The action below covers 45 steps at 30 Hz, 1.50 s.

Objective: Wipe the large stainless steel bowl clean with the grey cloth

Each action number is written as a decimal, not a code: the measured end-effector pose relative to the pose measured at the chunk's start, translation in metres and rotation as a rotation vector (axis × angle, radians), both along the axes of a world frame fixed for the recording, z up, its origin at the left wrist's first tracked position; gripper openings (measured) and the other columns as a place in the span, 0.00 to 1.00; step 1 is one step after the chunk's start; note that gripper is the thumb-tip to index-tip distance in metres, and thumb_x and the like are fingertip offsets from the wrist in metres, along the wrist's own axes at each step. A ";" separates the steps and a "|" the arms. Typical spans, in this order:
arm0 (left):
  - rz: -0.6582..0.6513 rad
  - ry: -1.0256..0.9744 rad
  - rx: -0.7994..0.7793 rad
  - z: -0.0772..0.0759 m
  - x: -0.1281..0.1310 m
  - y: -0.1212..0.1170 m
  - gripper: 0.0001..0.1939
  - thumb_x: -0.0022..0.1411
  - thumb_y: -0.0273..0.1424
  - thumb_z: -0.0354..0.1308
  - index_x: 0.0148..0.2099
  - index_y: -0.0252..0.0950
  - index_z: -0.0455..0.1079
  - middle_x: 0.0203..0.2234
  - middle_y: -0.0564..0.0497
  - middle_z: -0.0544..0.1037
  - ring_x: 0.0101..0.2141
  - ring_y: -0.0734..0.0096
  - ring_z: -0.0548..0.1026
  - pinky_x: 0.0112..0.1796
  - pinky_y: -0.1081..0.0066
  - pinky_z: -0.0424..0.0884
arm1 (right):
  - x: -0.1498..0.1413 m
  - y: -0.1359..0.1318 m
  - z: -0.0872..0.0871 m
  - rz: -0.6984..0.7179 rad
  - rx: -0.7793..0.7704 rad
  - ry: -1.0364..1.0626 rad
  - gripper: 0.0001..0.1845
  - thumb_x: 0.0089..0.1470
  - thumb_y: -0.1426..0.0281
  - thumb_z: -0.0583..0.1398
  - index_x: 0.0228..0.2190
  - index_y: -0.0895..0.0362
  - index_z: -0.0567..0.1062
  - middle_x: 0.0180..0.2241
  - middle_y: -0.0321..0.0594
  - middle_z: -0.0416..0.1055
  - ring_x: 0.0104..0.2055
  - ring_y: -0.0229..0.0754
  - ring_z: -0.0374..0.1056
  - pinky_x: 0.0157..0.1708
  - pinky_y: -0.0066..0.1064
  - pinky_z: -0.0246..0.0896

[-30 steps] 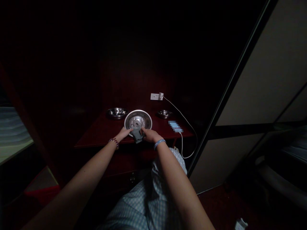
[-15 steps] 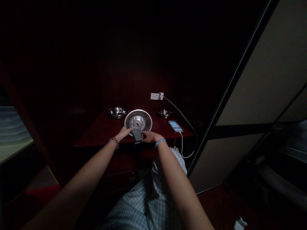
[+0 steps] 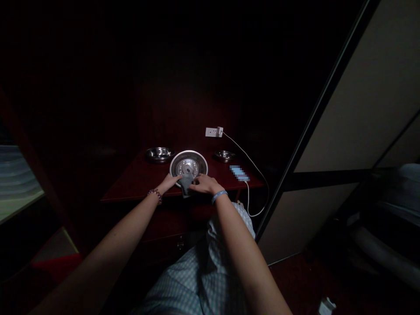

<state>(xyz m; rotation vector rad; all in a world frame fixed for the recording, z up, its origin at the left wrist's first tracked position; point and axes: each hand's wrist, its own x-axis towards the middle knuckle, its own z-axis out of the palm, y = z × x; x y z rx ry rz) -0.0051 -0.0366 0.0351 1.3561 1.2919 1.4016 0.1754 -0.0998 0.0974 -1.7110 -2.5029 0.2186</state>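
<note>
Our right hand point(image 3: 206, 184) has slid left, its fingers point(image 3: 194, 181) closed on the grey cloth point(image 3: 186, 186) at the steel basin point(image 3: 188, 152). Our left hand point(image 3: 169, 182) touches the cloth, its grip unclear.

I can read no words or numbers here. The blue thing point(image 3: 239, 173) on the table is covered with blur, so nothing on it can be known. The wall socket point(image 3: 214, 131) is too small and shows no clear marks. In the middle of the steel bowl point(image 3: 188, 153) there is a small dark mark point(image 3: 188, 169), but I cannot tell if it is a label. The wristband point(image 3: 219, 197) shows no text I can read.
</note>
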 end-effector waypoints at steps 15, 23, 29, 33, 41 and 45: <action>-0.055 -0.053 0.039 -0.011 -0.002 0.011 0.22 0.58 0.34 0.67 0.53 0.32 0.75 0.52 0.39 0.81 0.56 0.54 0.77 0.59 0.61 0.68 | -0.017 0.026 -0.045 0.254 -0.029 0.222 0.40 0.66 0.53 0.54 0.70 0.62 0.55 0.72 0.52 0.48 0.74 0.53 0.44 0.71 0.43 0.41; -0.019 -0.117 -0.043 -0.011 -0.001 0.015 0.19 0.66 0.32 0.59 0.56 0.29 0.73 0.56 0.37 0.79 0.58 0.58 0.75 0.59 0.65 0.69 | -0.023 0.027 -0.056 0.219 -0.137 0.236 0.55 0.59 0.42 0.57 0.71 0.68 0.48 0.73 0.59 0.40 0.75 0.58 0.37 0.72 0.45 0.36; 0.000 -0.104 -0.042 -0.012 -0.001 0.015 0.18 0.66 0.38 0.59 0.52 0.31 0.76 0.51 0.40 0.82 0.56 0.58 0.77 0.56 0.67 0.71 | -0.026 0.028 -0.061 0.283 -0.086 0.255 0.56 0.57 0.48 0.62 0.71 0.68 0.47 0.72 0.61 0.41 0.75 0.58 0.37 0.72 0.45 0.38; -0.033 -0.122 -0.041 -0.012 -0.003 0.014 0.23 0.64 0.45 0.60 0.51 0.32 0.77 0.46 0.41 0.84 0.53 0.57 0.79 0.55 0.66 0.72 | -0.033 0.029 -0.065 0.343 -0.015 0.296 0.56 0.57 0.55 0.64 0.70 0.71 0.44 0.72 0.65 0.40 0.74 0.57 0.39 0.71 0.44 0.39; -0.061 -0.204 -0.057 -0.010 -0.004 0.013 0.23 0.68 0.43 0.54 0.52 0.29 0.76 0.45 0.40 0.84 0.54 0.58 0.78 0.58 0.64 0.70 | -0.041 0.022 -0.063 0.326 0.055 0.311 0.51 0.63 0.56 0.60 0.70 0.72 0.43 0.71 0.64 0.44 0.74 0.54 0.44 0.71 0.39 0.41; 0.008 -0.205 -0.074 -0.011 -0.003 0.014 0.22 0.69 0.42 0.55 0.54 0.29 0.75 0.51 0.39 0.82 0.56 0.58 0.77 0.58 0.64 0.69 | -0.039 0.018 -0.059 0.295 0.051 0.275 0.46 0.66 0.53 0.55 0.71 0.68 0.47 0.71 0.60 0.47 0.73 0.54 0.47 0.71 0.41 0.42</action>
